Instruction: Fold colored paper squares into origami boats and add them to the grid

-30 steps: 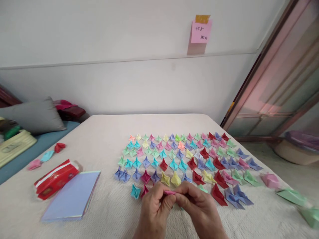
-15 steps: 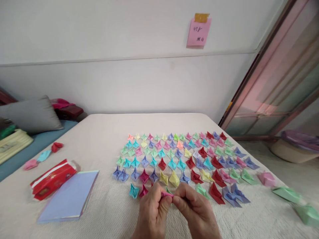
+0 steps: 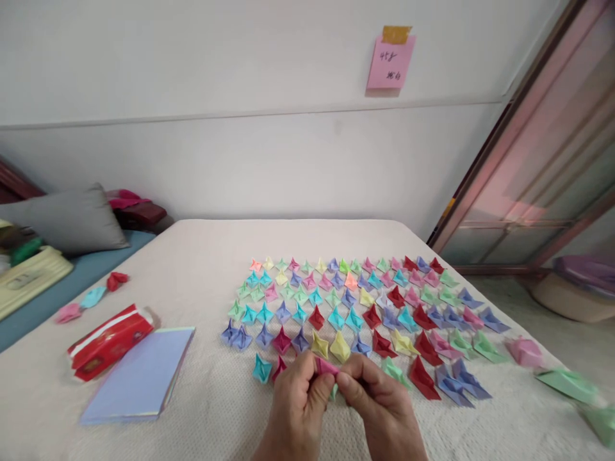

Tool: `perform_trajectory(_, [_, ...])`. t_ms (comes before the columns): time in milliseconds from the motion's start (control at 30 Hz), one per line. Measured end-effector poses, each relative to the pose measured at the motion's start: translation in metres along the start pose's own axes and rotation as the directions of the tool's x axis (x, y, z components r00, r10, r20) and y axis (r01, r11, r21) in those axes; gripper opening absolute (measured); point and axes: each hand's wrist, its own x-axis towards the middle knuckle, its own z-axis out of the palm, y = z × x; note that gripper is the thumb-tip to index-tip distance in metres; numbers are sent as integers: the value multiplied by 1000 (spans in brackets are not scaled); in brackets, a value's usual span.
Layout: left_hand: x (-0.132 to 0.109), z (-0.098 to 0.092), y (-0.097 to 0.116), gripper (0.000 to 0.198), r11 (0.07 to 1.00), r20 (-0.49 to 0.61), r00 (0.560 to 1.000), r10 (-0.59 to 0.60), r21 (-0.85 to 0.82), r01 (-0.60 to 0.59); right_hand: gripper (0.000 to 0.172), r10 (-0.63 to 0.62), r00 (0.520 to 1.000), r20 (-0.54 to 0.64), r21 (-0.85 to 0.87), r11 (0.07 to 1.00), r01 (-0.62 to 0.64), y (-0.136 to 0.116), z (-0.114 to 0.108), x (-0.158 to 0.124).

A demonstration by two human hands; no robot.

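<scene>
Between my two hands is a small folded piece of pink paper (image 3: 327, 367), partly covered by the fingers. My left hand (image 3: 303, 394) pinches its left side between thumb and bent forefinger. On its other side, my right hand (image 3: 372, 390) grips it the same way, the two thumbs nearly touching. Rows of small folded paper boats in many colours spread out beyond the hands. A yellow boat (image 3: 340, 346) lies just past the fingertips, a turquoise boat (image 3: 262, 368) to the left and a red boat (image 3: 424, 378) to the right. A green folded piece is mostly hidden behind the hands.
On the left, a red packet (image 3: 111, 341) rests against a stack of coloured paper sheets (image 3: 137, 378). Folded pieces, including a pink one (image 3: 525, 351), lie near the right edge. A grey cushion (image 3: 72, 218) sits at far left, a lidded bin (image 3: 576, 288) at right.
The pink paper shows more of its surface above the thumbs, standing up a little. Both hands keep their pinch on it. The whole view has shifted slightly.
</scene>
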Motion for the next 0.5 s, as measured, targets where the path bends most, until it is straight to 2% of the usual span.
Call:
perform_trajectory(67, [1, 0, 1, 31, 999, -19, 1000, -15, -33, 14, 29, 35, 999, -5, 4, 999, -35, 1, 1, 1])
perform_trajectory(167, [5, 2, 4, 31, 982, -1, 997, -72, -173, 71, 27, 71, 997, 0, 39, 997, -71, 0, 0, 3])
perform_trajectory(300, [8, 3, 5, 26, 896, 63, 990, -124, -422, 139, 26, 71, 996, -48, 27, 997, -70, 0, -3, 6])
perform_trajectory(400, [7, 2, 5, 23, 855, 54, 989, -141, -496, 149, 27, 116, 992, -46, 64, 992, -113, 0, -3, 9])
perform_trajectory(500, [6, 0, 7, 38, 824, 50, 989, -140, -548, 144, 29, 202, 979, -32, 165, 967, -194, 0, -2, 11])
